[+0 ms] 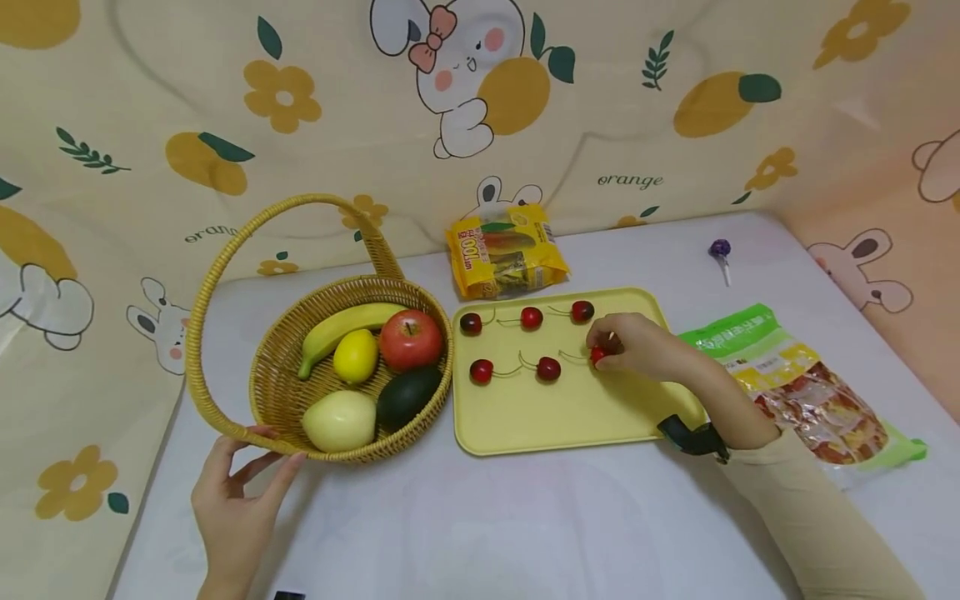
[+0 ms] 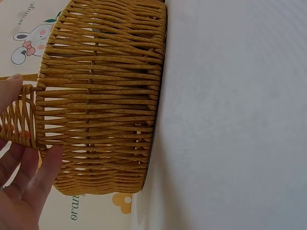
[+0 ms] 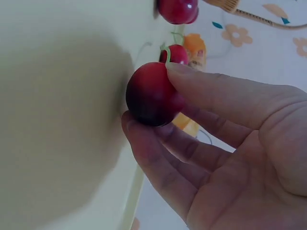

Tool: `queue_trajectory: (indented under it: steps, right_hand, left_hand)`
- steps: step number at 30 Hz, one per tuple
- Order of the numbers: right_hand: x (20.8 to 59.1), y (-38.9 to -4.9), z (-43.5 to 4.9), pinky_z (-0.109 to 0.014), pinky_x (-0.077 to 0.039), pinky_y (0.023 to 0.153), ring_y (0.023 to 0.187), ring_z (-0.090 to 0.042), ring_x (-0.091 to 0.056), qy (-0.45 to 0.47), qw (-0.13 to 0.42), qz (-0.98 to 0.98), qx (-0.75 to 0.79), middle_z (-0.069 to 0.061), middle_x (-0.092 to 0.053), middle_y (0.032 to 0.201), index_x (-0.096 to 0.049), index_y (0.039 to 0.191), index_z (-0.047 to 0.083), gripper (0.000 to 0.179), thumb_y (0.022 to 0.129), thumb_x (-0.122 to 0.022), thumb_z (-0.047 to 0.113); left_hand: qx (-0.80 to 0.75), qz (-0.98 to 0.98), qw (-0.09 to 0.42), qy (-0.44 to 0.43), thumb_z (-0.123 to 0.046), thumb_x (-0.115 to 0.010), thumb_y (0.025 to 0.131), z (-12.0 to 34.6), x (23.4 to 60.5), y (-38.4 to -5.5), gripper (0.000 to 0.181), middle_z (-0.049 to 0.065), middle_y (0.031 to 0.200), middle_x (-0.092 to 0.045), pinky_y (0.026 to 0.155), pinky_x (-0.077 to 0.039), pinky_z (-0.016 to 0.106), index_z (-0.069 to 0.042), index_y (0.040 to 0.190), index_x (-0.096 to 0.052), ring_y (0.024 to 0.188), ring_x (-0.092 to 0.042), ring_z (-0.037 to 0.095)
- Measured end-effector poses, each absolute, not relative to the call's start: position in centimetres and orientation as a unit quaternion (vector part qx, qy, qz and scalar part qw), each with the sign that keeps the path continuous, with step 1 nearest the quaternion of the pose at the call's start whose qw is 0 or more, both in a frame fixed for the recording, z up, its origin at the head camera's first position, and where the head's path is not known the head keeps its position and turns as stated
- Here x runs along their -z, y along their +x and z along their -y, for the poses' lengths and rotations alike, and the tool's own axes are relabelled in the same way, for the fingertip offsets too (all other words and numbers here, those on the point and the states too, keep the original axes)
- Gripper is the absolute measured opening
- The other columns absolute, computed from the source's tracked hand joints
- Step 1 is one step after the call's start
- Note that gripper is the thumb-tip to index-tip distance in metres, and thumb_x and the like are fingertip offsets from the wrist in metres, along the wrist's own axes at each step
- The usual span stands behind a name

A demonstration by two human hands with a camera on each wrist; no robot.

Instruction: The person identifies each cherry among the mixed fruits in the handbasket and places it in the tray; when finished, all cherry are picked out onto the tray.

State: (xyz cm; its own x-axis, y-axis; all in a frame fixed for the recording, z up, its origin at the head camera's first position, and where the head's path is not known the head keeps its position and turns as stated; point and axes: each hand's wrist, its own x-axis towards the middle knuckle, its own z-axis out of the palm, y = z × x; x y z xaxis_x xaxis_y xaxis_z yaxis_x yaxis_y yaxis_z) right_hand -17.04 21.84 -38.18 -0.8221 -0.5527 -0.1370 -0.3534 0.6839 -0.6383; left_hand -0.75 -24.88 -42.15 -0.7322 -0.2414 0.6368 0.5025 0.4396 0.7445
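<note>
My right hand (image 1: pixel 633 346) pinches a cherry (image 3: pixel 153 93) between thumb and fingers over the right part of the yellow tray (image 1: pixel 555 417). The cherry is red, dark on one side, with a green stem. Several other cherries, one of them a dark red cherry (image 1: pixel 548 368), lie in two rows on the tray. At the left, my left hand (image 1: pixel 238 500) grips the wicker basket (image 2: pixel 100 105) where its handle meets the rim, thumb on one side and fingers on the other. Inside the basket are a banana (image 1: pixel 348 323), a lemon (image 1: pixel 356 357), a red apple (image 1: pixel 411 340), a pale round fruit (image 1: pixel 340 421) and a dark green oval fruit (image 1: pixel 408 397).
Behind the tray stands a yellow snack bag (image 1: pixel 507 252). To the right lies a green and clear food packet (image 1: pixel 817 400), partly behind the right forearm. A purple lollipop (image 1: pixel 721 250) is at the back right. Patterned cloth (image 1: pixel 337 108) hangs behind the table.
</note>
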Motion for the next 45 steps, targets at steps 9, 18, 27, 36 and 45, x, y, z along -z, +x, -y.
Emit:
queue_trajectory:
  steps: [9, 18, 27, 36, 45]
  right_hand:
    - [38.3, -16.9, -21.7, -0.036, -0.053, 0.074, 0.081, -0.02, -0.058, -0.249, 0.166, -0.908, 0.295, -0.005, -0.067, 0.088, -0.068, 0.1, -0.004, 0.017, 0.084, -0.075, -0.003]
    - [38.3, -16.7, -21.8, -0.035, -0.053, 0.073, 0.081, -0.02, -0.058, -0.249, 0.162, -0.909, 0.291, -0.007, -0.067, 0.093, -0.069, 0.102, -0.004, 0.017, 0.085, -0.074, -0.002]
    - [38.2, -16.8, -21.7, -0.036, -0.054, 0.074, 0.082, -0.021, -0.06, -0.245, 0.159, -0.912, 0.287, -0.008, -0.065, 0.092, -0.068, 0.105, -0.003, 0.021, 0.085, -0.075, 0.001]
    - [35.2, -14.1, -20.4, -0.069, -0.037, 0.103, 0.133, -0.046, -0.039, -0.226, -0.036, -0.95, 0.215, -0.025, -0.042, 0.146, -0.06, 0.13, 0.0, 0.044, 0.095, -0.07, 0.024]
    - [36.1, -11.5, -18.4, -0.07, -0.01, 0.116, 0.15, -0.04, -0.005, -0.288, -0.067, -0.951, 0.084, -0.019, -0.011, 0.164, -0.033, 0.154, 0.003, 0.08, 0.096, -0.059, 0.052]
  left_hand:
    - [0.528, 0.767, 0.356, -0.077, 0.03, -0.075, 0.06, 24.8, 42.4, -0.7, 0.049, 0.02, 0.103, -0.063, 0.079, -0.058, 0.016, 0.021, 0.105, -0.059, 0.099, -0.06, 0.017]
    - [0.533, 0.765, 0.353, -0.081, 0.029, -0.075, 0.062, 24.6, 42.4, -0.5, 0.049, 0.019, 0.104, -0.063, 0.079, -0.058, 0.016, 0.022, 0.107, -0.058, 0.1, -0.06, 0.018]
    - [0.533, 0.764, 0.353, -0.082, 0.028, -0.075, 0.063, 24.4, 42.0, -0.5, 0.047, 0.019, 0.102, -0.062, 0.08, -0.057, 0.015, 0.025, 0.106, -0.055, 0.098, -0.06, 0.017]
    - [0.526, 0.771, 0.353, -0.071, 0.03, -0.075, 0.061, 24.3, 42.3, -0.4, 0.049, 0.024, 0.102, -0.06, 0.078, -0.058, 0.016, 0.024, 0.106, -0.056, 0.097, -0.061, 0.017]
    - [0.488, 0.779, 0.392, -0.035, 0.019, -0.077, 0.064, 22.5, 40.0, 0.1, 0.063, 0.009, 0.114, -0.061, 0.084, -0.055, 0.013, 0.02, 0.122, -0.052, 0.104, -0.057, 0.016]
